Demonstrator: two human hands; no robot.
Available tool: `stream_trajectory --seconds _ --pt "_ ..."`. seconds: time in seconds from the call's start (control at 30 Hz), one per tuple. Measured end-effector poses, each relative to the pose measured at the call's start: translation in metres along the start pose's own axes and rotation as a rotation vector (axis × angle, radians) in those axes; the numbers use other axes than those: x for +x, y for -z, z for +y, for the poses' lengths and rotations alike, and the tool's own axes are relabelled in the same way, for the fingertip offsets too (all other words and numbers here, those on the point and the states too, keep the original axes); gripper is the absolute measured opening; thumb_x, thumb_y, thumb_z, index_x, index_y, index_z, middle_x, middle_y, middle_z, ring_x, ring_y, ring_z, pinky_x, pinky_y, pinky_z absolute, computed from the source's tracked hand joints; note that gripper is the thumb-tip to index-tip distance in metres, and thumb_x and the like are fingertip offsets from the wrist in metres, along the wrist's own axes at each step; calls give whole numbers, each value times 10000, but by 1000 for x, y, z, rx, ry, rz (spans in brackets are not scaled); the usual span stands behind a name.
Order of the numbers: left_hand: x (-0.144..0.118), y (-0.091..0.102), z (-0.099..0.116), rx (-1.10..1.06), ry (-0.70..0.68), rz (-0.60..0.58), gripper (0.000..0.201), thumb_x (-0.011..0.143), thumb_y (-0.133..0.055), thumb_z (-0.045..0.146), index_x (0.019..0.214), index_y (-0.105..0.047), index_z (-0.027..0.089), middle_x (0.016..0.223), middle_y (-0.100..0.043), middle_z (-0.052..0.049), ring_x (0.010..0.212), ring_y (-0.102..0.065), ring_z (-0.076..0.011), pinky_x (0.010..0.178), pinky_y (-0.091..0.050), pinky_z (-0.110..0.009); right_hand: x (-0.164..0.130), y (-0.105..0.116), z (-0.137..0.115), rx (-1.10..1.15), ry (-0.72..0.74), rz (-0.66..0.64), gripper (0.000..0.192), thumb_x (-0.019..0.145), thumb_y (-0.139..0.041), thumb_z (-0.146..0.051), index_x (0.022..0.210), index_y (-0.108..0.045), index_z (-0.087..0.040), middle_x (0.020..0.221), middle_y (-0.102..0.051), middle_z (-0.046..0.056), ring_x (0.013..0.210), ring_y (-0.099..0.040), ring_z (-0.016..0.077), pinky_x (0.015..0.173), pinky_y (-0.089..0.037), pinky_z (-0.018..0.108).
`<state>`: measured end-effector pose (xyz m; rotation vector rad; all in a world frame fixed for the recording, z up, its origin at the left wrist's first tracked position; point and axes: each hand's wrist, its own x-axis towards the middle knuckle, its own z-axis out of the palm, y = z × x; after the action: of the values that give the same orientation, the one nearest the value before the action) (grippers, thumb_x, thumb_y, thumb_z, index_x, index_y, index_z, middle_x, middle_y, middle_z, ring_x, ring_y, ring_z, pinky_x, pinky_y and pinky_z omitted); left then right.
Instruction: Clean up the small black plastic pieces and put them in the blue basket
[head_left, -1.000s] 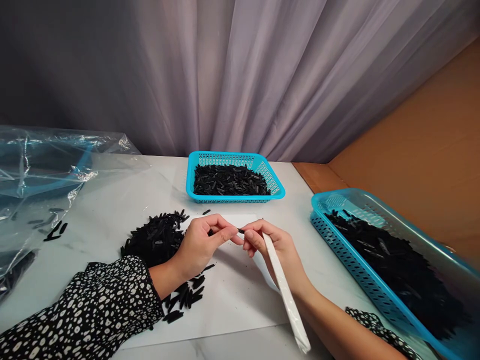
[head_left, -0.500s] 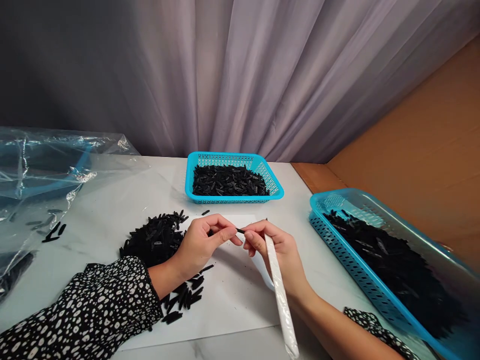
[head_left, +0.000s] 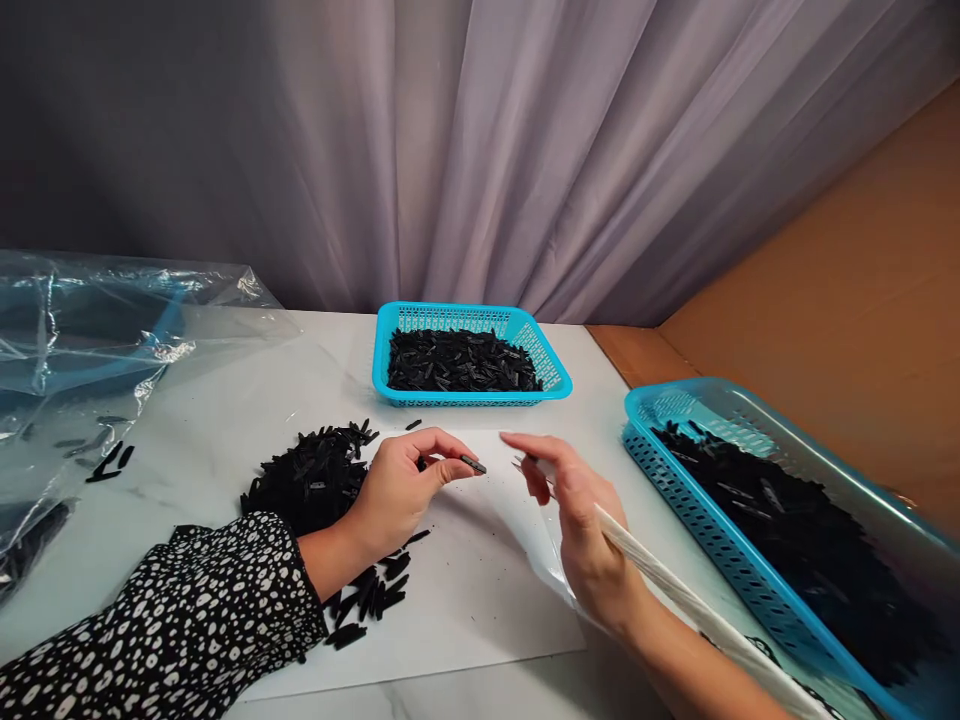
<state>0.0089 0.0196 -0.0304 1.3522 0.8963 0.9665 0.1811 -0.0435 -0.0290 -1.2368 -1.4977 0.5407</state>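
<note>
My left hand (head_left: 405, 480) pinches a small, flat black strip (head_left: 473, 464) between thumb and fingertips above the white sheet (head_left: 480, 610). My right hand (head_left: 585, 510) is a short way to the right, apart from the strip and slightly blurred. It is closed around a long, white-wrapped tool (head_left: 667, 580) whose thin pointed tip shows near the fingers; its exact kind is unclear. Beside my left wrist lies a pile of similar black strips (head_left: 307, 480), with several loose ones (head_left: 371, 595) nearer me on the sheet.
A blue basket (head_left: 472, 398) of black pieces stands at the back. Another blue basket (head_left: 675, 480), holding more pieces, is at the right by a brown board (head_left: 840, 260). Clear plastic (head_left: 97, 340) covers the left side. Grey curtains (head_left: 450, 150) hang behind the table.
My right hand has drawn away from the strip towards the right, and the white-wrapped tool has swung so its rear end points right. My left hand stays in place with the strip.
</note>
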Motion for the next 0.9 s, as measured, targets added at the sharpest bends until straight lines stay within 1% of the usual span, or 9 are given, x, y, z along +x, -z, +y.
stream_trajectory --seconds 0.07,0.1,0.17,0.27,0.37,0.43,0.53,0.8,0.9 --pt "0 0 -1 8 -9 8 54 751 -730 239 728 -741 192 755 -761 -30 758 -684 -174 746 -524 -279 -1 2 -5 -83 46 -23 321 1002 -405 -313 1050 -716 -247 709 -566 4 636 -562 161 574 -449 302" --pt "0 0 -1 18 -12 13 56 755 -725 238 726 -738 192 752 -758 -27 757 -680 -172 745 -520 -275 -2 3 -6 -102 56 -12 255 977 -466 -264 1041 -712 -242 726 -603 8 643 -592 161 574 -466 300" --pt "-1 0 -2 47 -14 23 56 757 -718 230 719 -734 193 737 -747 -15 740 -664 -161 724 -503 -261 -6 1 -5 -73 51 36 156 920 -571 -195 1027 -676 -237 775 -685 15 666 -659 171 586 -512 304" --pt "-1 0 -3 111 -26 42 53 756 -711 213 709 -730 199 701 -723 11 677 -608 -132 658 -456 -234 -11 -3 -2 14 51 49 96 874 -654 -158 912 -619 -239 882 -758 37 760 -729 199 676 -581 339" --pt "-3 0 -2 168 -46 55 54 762 -705 205 717 -734 207 694 -715 26 632 -555 -115 617 -418 -226 -13 -5 -2 -29 145 2 119 867 -664 -129 854 -616 -236 950 -767 47 826 -739 203 737 -595 351" --pt "-5 -1 -1 187 -57 57 55 767 -703 202 725 -738 210 700 -719 30 620 -541 -111 610 -410 -225 -12 -5 -4 -88 202 -4 135 863 -665 -105 859 -625 -234 965 -766 46 837 -738 197 739 -594 338" --pt "-6 -2 0 201 -69 55 59 765 -704 190 723 -740 210 691 -719 33 604 -533 -108 601 -404 -223 -11 -5 -6 -131 247 -1 138 861 -667 -96 869 -629 -229 962 -770 45 835 -740 192 734 -593 324" --pt "-6 -1 0 215 -100 51 53 777 -713 192 740 -744 212 705 -728 36 587 -524 -96 585 -399 -213 -11 -5 -4 -138 247 -5 136 865 -665 -98 887 -628 -228 973 -783 45 840 -751 196 752 -592 336" --pt "-7 0 -1 223 -109 48 46 782 -718 200 745 -745 208 707 -728 31 580 -519 -97 578 -397 -213 -12 -5 -5 -145 221 -7 128 868 -666 -106 879 -630 -228 980 -786 38 845 -754 190 768 -590 330"
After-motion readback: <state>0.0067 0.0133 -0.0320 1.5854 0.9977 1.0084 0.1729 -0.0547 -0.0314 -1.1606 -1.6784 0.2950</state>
